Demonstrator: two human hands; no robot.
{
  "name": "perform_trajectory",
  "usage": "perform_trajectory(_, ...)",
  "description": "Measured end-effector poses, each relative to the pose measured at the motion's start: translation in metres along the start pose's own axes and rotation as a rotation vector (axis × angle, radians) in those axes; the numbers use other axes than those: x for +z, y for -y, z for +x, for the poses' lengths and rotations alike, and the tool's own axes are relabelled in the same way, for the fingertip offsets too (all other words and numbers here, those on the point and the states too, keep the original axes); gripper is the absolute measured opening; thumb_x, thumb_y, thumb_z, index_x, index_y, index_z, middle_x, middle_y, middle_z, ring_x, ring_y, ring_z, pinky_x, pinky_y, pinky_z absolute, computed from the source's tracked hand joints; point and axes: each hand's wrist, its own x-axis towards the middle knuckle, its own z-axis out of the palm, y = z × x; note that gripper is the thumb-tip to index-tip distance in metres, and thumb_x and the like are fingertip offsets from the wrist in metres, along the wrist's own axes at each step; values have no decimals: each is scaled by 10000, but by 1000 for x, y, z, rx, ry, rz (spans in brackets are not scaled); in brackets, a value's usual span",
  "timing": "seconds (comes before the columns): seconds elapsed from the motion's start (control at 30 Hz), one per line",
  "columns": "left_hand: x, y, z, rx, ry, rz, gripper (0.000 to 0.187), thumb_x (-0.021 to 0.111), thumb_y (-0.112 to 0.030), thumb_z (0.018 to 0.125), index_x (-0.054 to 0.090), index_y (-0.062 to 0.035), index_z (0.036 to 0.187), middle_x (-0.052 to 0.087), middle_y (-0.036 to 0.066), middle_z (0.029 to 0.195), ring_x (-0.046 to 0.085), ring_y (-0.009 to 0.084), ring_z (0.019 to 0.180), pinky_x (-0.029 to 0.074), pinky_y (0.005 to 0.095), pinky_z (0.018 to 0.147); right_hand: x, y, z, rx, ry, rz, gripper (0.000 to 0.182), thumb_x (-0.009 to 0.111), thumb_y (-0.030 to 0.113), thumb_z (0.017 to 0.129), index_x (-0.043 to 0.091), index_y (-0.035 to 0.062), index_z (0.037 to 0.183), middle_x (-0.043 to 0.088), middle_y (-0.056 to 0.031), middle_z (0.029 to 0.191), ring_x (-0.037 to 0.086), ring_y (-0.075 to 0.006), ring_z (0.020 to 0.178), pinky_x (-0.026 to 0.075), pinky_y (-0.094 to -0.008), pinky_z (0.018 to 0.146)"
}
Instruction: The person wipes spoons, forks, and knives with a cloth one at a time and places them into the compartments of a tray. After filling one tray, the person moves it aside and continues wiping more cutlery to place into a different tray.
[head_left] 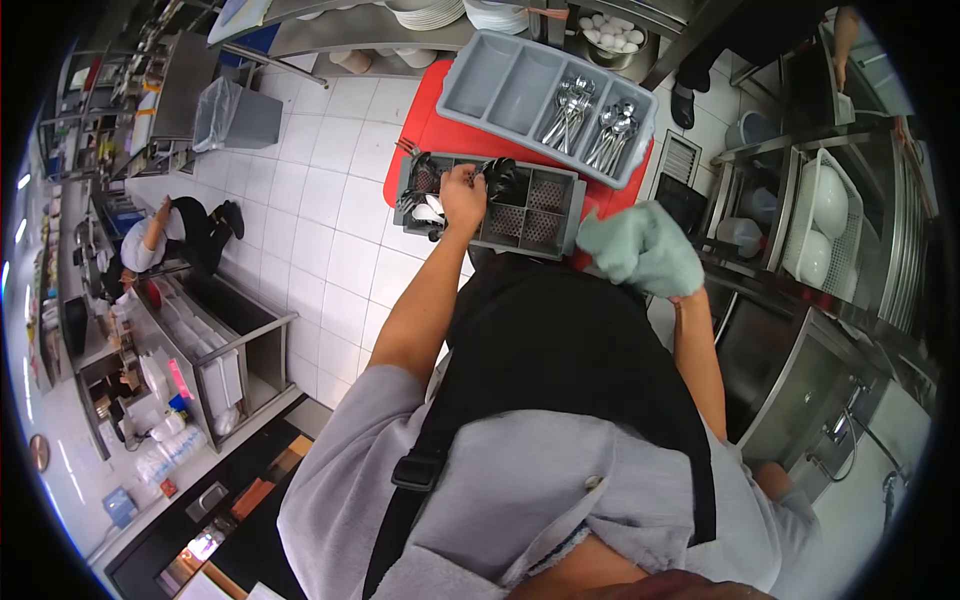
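My left hand (463,200) reaches down into a grey divided cutlery basket (575,205). Its fingers are curled together among the compartments, and what they pinch, if anything, is hidden. Beside the fingertips stand dark-handled or black spoons (505,182); forks and pale spoon heads (428,210) fill the left compartments. On the right, a light green cloth (640,245) drapes over my right hand (688,297), which grips it from underneath. Behind the basket, a grey cutlery tray (480,95) holds metal spoons (570,110) and more shiny cutlery (614,135) in its two right compartments.
Basket and tray rest on a red surface (425,115). Stacked plates (425,12) and a bowl of eggs (612,38) are beyond. A grey bin (250,120) and a bending person (185,235) are at left. Right are a rack with white bowls (828,200) and a sink (800,400).
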Motion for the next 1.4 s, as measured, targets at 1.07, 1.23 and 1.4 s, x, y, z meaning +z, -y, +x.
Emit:
perform_trajectory(1.07,-64,-125,44,217,516,-539,474,812,-297,817,597,28,1086,692,110,801,641,165,712,524,315,671,127,13,140,-219,-425,-478,159,607,185,906,636,57,996,638,-96,855,624,-205,758,512,-365,668)
perform_trajectory(1.23,-81,-90,-18,-399,1020,-696,417,486,-434,1032,574,-29,992,562,22,784,542,113,684,465,255,555,165,0,136,-163,-649,749,111,592,173,954,625,95,1026,633,-39,921,610,-165,757,504,-328,665)
perform_trajectory(1.4,-103,-72,-18,-346,1045,-827,349,468,-356,1055,554,-50,909,424,-53,634,329,35,501,275,223,436,161,-20,142,-135,-732,-197,114,583,178,966,613,84,1024,620,-13,908,604,-139,791,497,-301,687)
